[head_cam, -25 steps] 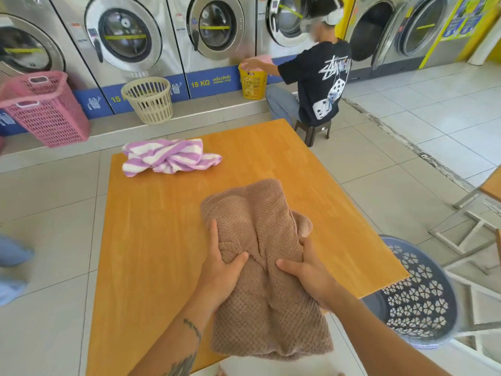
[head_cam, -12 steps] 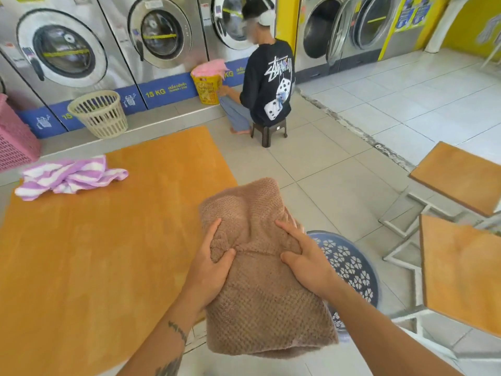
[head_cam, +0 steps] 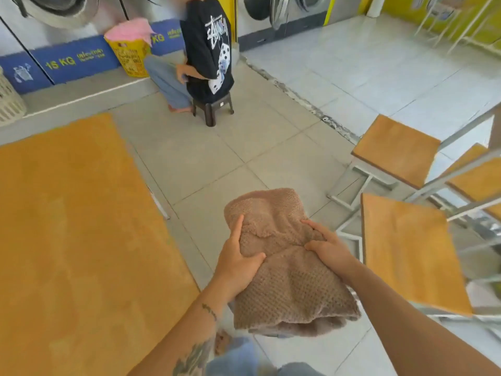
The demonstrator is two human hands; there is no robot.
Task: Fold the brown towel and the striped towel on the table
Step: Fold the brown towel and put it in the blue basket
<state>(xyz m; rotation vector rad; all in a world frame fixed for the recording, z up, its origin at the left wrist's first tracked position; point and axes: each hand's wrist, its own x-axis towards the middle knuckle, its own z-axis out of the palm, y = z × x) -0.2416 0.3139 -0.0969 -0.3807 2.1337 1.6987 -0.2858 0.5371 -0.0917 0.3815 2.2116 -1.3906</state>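
The folded brown towel point(head_cam: 284, 280) hangs in the air over the tiled floor, to the right of the wooden table point(head_cam: 76, 240). My left hand point(head_cam: 238, 256) grips its left side with the thumb pressed on top. My right hand point(head_cam: 329, 249) grips its right side, fingers spread over the upper fold. The striped towel is out of view.
A person in a black shirt point(head_cam: 208, 50) sits on a small stool point(head_cam: 212, 107) by the washing machines, next to a yellow basket point(head_cam: 130, 57) with pink laundry. Wooden-seated chairs point(head_cam: 406, 251) stand close on my right. A beige basket's edge point(head_cam: 8, 101) shows at far left.
The view and both hands with the brown towel have swung right, off the table and past the blue basket, which is now out of sight along with the striped towel.
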